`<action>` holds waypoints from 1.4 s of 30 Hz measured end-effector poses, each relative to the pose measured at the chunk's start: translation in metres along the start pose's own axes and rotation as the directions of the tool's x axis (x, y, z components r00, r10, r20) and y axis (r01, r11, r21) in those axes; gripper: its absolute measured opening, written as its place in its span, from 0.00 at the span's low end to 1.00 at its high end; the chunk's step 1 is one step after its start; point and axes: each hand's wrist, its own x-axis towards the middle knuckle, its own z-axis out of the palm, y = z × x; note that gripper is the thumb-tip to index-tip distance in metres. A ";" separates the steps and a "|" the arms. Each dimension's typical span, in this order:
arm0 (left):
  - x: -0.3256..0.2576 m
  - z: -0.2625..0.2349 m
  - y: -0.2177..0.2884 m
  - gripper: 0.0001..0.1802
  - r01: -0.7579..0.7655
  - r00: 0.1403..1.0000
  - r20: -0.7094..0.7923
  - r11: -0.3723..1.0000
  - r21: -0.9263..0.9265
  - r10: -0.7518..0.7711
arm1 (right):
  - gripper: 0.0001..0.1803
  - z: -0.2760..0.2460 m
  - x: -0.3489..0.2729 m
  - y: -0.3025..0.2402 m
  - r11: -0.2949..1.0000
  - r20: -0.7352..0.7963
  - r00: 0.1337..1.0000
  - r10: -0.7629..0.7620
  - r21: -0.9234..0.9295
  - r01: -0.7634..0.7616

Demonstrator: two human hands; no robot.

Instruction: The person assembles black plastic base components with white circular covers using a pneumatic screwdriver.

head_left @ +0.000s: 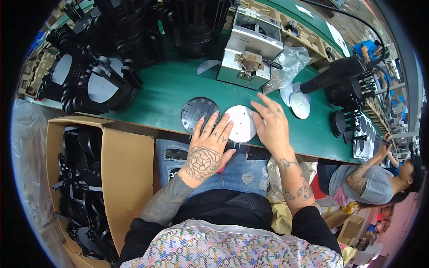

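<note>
My left hand (205,154) lies with fingers stretched out across the inner edges of two round plates. One is a black disc (195,112) with small marks round its rim; the other is a white disc (243,125) with a few small holes. Beside the white disc's right edge hovers my right hand (273,127), its fingers apart and nothing visible in them. Several tiny screws (243,92) lie loose just beyond those fingertips. Farther back stands a metal box-shaped screw feeder (246,64).
Silvery round plates (299,105) lie at right under a black electric screwdriver (335,73). A clear plastic bag (292,60) sits by the feeder. Black stacked parts (107,82) crowd the left. A cardboard box (127,178) holds black parts. A co-worker (371,183) sits at right.
</note>
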 end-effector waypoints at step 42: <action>-0.028 -0.045 -0.081 0.46 0.123 0.991 -0.047 0.992 -0.019 -0.124 | 0.10 -0.070 -0.043 0.114 0.895 -0.159 0.987 0.032 -0.435 -0.099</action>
